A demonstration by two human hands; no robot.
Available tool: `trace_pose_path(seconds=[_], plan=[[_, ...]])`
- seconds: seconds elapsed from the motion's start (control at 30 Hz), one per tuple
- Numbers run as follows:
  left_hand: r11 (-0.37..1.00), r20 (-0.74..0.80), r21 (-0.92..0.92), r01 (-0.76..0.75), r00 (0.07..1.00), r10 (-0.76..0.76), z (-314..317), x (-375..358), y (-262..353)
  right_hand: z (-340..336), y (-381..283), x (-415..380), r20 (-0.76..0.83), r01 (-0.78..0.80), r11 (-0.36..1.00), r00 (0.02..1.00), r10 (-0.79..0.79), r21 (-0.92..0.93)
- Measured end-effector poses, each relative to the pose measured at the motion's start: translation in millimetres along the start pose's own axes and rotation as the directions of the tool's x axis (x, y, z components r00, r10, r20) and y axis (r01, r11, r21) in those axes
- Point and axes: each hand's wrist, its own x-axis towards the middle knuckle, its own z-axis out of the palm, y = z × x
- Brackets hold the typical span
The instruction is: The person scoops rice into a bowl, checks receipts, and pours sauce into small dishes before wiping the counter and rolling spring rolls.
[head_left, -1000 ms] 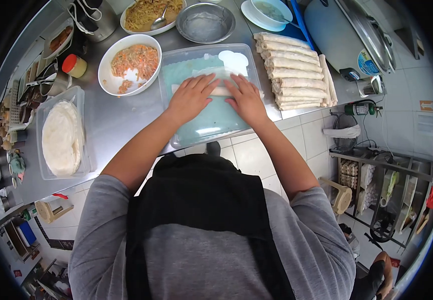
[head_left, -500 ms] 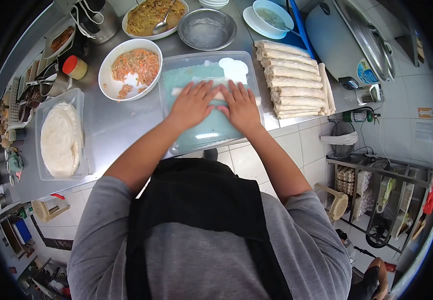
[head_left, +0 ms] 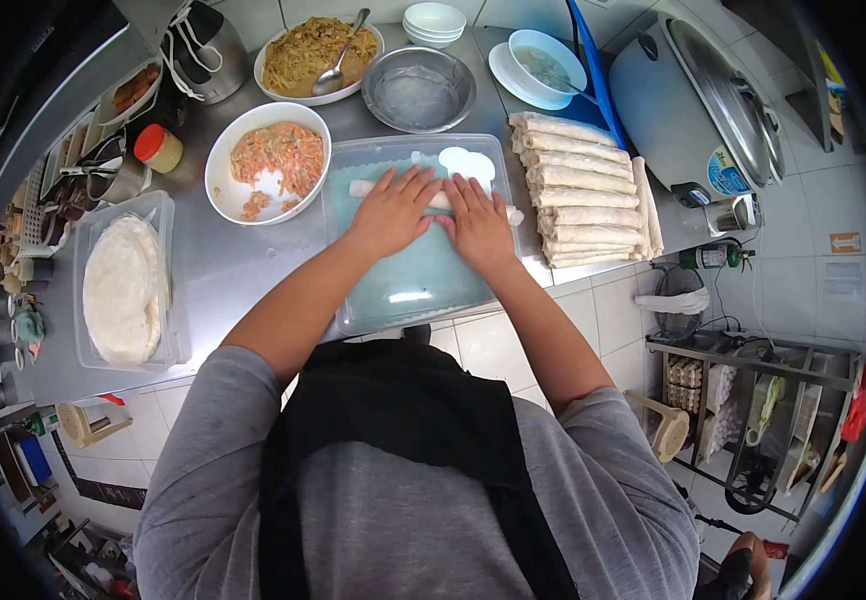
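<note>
A pale wrapper roll (head_left: 362, 188) lies across the upper part of a translucent plastic lid (head_left: 393, 290), with a white patch (head_left: 466, 165) behind it. My left hand (head_left: 393, 215) rests flat on the middle of the roll, fingers stretched forward. Beside it my right hand (head_left: 478, 222) presses on the roll's right part, fingers extended, and the roll's right end sticks out past it. The thumbs nearly meet. Several finished rolls (head_left: 585, 190) are stacked to the right of the lid. A white bowl of orange-pink filling (head_left: 278, 160) stands at the left.
A tub of round wrappers (head_left: 125, 290) sits far left. Behind are a bowl of shredded food (head_left: 318, 60) with a spoon, a metal bowl (head_left: 419, 90) and a bowl of liquid (head_left: 547, 65). A large pot (head_left: 683, 110) stands right. Part of a person shows at the lower right.
The flap of wrapper seen behind the roll is now wound up, and the roll is a closed cylinder. My hands stay flat on it. The whole view has shifted slightly.
</note>
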Motion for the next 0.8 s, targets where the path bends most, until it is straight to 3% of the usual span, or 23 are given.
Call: trace_pose_path(seconds=[0.07,0.1,0.17,0.3,0.37,0.4,0.47,0.5,0.57,0.6,0.63,0.67,0.7,0.73,0.77,0.8], plan=[[0.999,-0.152,0.052,-0.013,0.988,0.021,-5,-7,10,-8,-2,-7,-0.030,0.024,0.998,0.999,-0.026,-0.064],[0.998,-0.156,0.054,-0.013,0.988,0.021,-4,-11,14,-14,-6,-15,-0.020,0.022,0.999,1.000,-0.023,-0.050],[1.000,-0.004,-0.026,-0.009,1.000,0.009,2,-20,21,-13,-13,-24,0.065,0.011,0.999,0.998,-0.008,-0.049],[0.998,-0.120,0.049,-0.047,0.991,0.052,4,14,-3,-2,-3,6,-0.063,-0.025,0.999,0.998,0.023,-0.035],[0.997,0.095,-0.073,0.015,0.995,-0.008,-2,36,-14,-4,8,29,0.050,-0.061,0.997,0.997,0.059,0.039],[0.998,0.087,-0.064,0.016,0.996,-0.010,-2,44,-20,-5,15,39,0.040,-0.055,0.998,0.998,0.054,0.038],[1.000,0.105,0.013,-0.015,0.994,0.013,-10,57,-27,-15,24,54,0.177,0.010,0.999,0.984,0.000,-0.053],[1.000,0.099,0.022,-0.013,0.995,0.010,-17,59,-28,-20,22,57,0.176,-0.034,0.997,0.983,0.047,-0.076],[1.000,0.277,0.013,-0.018,0.961,0.014,-39,62,-30,-32,23,56,0.249,-0.084,0.996,0.965,0.086,-0.017],[1.000,0.274,0.019,-0.017,0.962,0.011,-55,60,-32,-44,20,54,0.333,-0.144,0.989,0.935,0.123,0.039],[0.995,0.116,0.069,-0.076,0.991,0.068,-75,56,-38,-57,16,46,0.323,-0.229,0.956,0.933,0.161,0.182],[0.983,-0.041,0.129,-0.127,0.990,0.133,-100,51,-43,-79,13,40,0.316,-0.227,0.956,0.935,0.160,0.185],[0.990,-0.181,0.098,-0.097,0.977,0.113,-143,42,-42,-103,11,35,0.448,-0.360,0.779,0.886,0.115,0.513],[0.995,-0.320,0.064,-0.073,0.943,0.090,-178,31,-37,-124,9,31,0.546,-0.484,0.477,0.838,0.011,0.734],[0.994,-0.324,0.076,-0.076,0.941,0.097,-190,22,-35,-142,4,26,0.534,-0.474,0.477,0.845,0.010,0.740],[0.884,-0.443,-0.467,0.004,0.865,-0.237,-199,13,-33,-157,-2,18,0.544,-0.499,0.274,0.831,-0.120,0.822]])
